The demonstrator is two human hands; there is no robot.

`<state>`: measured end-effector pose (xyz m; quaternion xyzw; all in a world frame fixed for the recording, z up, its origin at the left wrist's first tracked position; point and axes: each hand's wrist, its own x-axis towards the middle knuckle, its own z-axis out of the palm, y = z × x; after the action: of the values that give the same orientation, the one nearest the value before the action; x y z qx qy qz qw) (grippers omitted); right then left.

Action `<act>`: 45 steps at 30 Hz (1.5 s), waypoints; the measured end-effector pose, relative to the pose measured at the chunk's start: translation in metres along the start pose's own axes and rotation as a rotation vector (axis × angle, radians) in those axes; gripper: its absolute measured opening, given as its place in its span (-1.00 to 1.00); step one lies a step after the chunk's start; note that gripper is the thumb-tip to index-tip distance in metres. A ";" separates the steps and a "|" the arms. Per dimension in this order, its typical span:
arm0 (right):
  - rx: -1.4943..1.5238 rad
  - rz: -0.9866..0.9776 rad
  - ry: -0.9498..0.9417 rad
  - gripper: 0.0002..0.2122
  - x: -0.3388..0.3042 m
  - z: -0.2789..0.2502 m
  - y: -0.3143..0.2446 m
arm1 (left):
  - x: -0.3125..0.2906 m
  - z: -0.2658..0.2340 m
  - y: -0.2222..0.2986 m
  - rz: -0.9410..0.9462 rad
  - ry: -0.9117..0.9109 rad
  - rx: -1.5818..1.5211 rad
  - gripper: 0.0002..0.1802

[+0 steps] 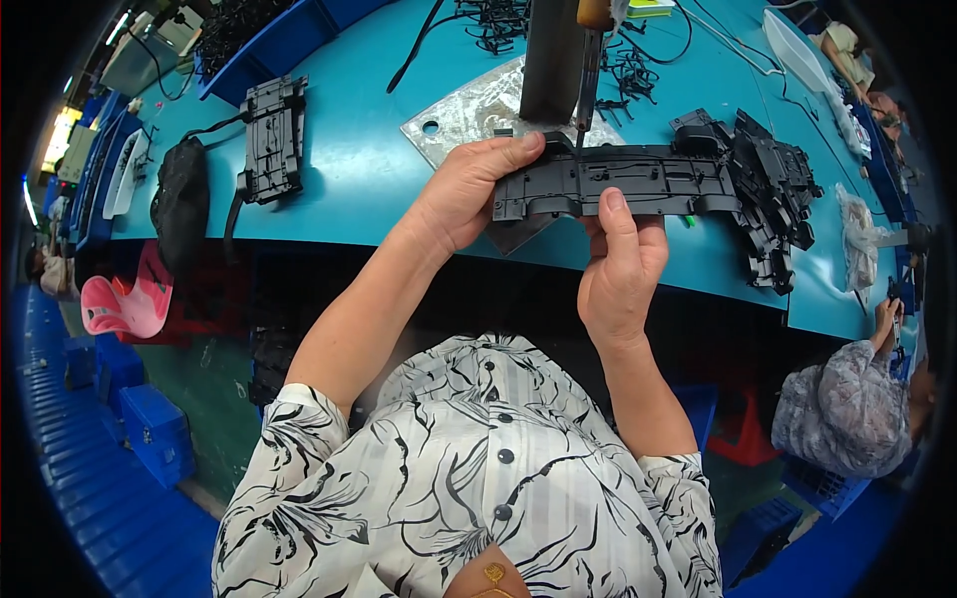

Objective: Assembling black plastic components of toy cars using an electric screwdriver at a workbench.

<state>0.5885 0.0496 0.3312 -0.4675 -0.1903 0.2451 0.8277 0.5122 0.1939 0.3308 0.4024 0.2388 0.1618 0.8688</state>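
A long black moulded plastic part (648,177), ribbed and shaped like a toy car chassis, is held level between my two hands. My left hand (480,184) grips its left end, thumb along the upper edge. The right hand (626,264) holds the near edge at the middle, thumb on top and fingers underneath. Just above the part's far edge, a soldering-iron-like tool (588,75) with an orange handle hangs upright, its tip at or very near the plastic. Behind it stands a metal post (550,65) on a metal plate (469,110).
More black chassis parts lie stacked at the right (773,194), and another chassis (274,140) rests at the left beside a black cloth-like bundle (181,204). Small black pieces (633,75) are scattered behind the post. A blue bin (269,45) stands far left. Another person (847,409) sits at the right.
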 end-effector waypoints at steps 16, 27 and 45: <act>-0.025 -0.008 -0.021 -0.87 0.002 -0.003 0.001 | 0.000 0.002 0.001 0.022 -0.001 0.022 -0.59; 0.180 0.258 -0.035 -0.78 0.011 -0.012 0.001 | 0.001 0.001 -0.006 0.060 0.063 -0.062 -0.69; 0.129 0.256 -0.082 -0.69 0.015 -0.006 0.007 | 0.003 -0.004 -0.004 0.031 0.052 -0.068 -0.61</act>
<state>0.6028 0.0573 0.3236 -0.4235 -0.1467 0.3792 0.8095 0.5133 0.1956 0.3249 0.3721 0.2495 0.1937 0.8728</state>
